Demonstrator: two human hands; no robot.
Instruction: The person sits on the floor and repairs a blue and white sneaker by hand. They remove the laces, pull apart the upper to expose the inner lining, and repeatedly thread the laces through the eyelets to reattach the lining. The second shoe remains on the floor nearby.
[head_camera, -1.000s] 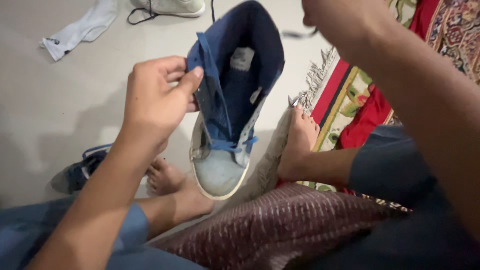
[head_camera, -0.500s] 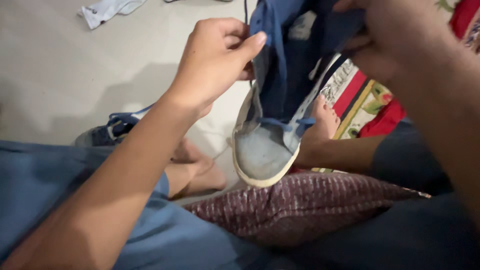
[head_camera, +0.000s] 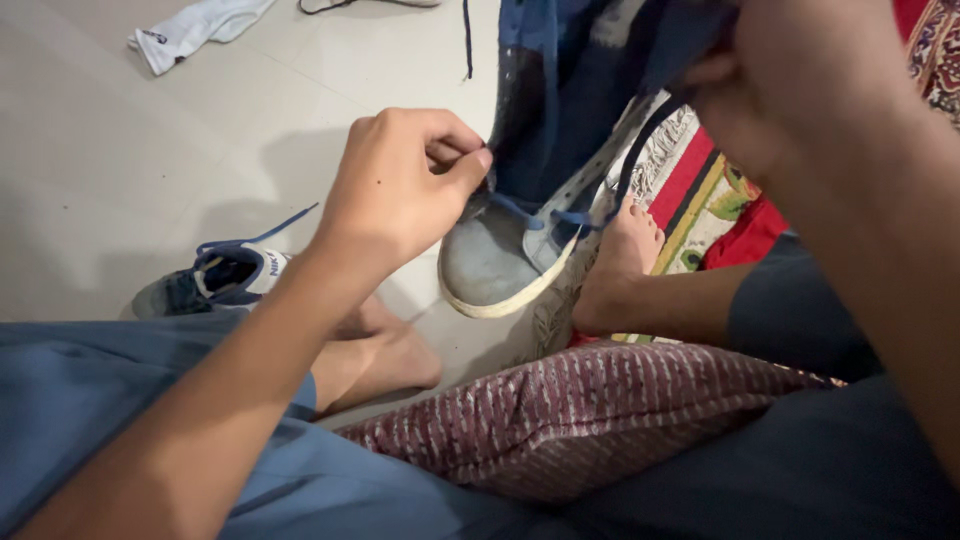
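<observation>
Blue high-top shoe (head_camera: 540, 200) hung toe-down above the patterned cushion (head_camera: 600, 420). Left hand (head_camera: 400, 185) pinched closed on its lace edge; right hand (head_camera: 790, 80) gripped the upper, probably closed, blurred. Best kept taut while lacing. Against the earlier frame, shoe sat higher and nearer; second shoe (head_camera: 215, 280) lay left of the cushion.

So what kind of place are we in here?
Most likely a room at home, with the person sitting on the floor: pale floor tiles, a patterned rug, a sock lying loose, and a second shoe beside the bare feet.
</observation>
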